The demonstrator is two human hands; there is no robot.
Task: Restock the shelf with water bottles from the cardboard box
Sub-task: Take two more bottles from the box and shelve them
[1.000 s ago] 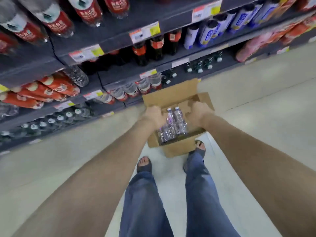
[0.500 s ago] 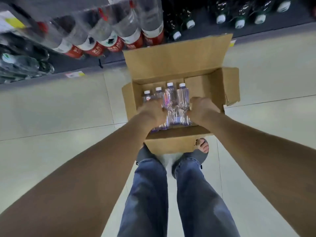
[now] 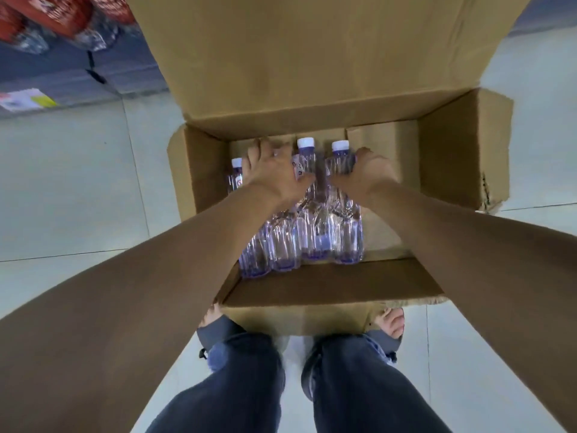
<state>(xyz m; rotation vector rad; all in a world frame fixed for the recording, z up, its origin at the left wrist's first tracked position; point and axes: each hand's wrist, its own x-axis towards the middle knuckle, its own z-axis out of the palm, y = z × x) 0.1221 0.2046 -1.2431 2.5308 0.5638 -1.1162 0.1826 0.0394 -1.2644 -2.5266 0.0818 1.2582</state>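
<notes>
The water bottles (image 3: 315, 226) lie in a row on the bottom of the cardboard box (image 3: 462, 151), caps pointing away from you, packed toward its left side with bare cardboard showing to their right. Your left hand (image 3: 274, 170) is spread flat over the upper ends of the left-hand bottles, fingers splayed, not closed around any one of them. Your right hand (image 3: 368, 173) curls over the shoulder of the rightmost bottle (image 3: 346, 214), fingers wrapped down its far side. The box sits on the floor just ahead of your feet (image 3: 390, 323), its far flap (image 3: 312, 51) standing up and its right flap folded out. The floor (image 3: 68, 189) is pale glossy tile with thin grout lines. At upper left, the shelf (image 3: 62, 76) base shows, with red-labelled bottles (image 3: 62, 17) above it and a price tag (image 3: 25, 100) on its edge.
</notes>
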